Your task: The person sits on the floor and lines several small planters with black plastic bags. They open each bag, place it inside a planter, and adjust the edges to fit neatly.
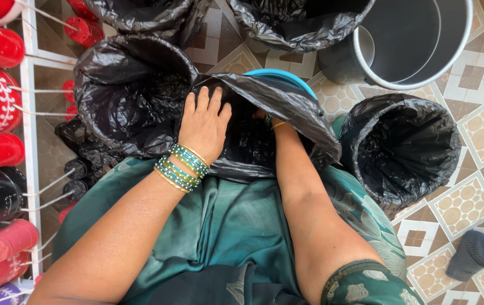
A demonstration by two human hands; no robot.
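Both hands [205,121] press crinkled, glossy black plastic liner [264,121].

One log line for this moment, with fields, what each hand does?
left hand: flat on black bag | right hand: reaches inside bag, mostly hidden | blue bin rim: under bag
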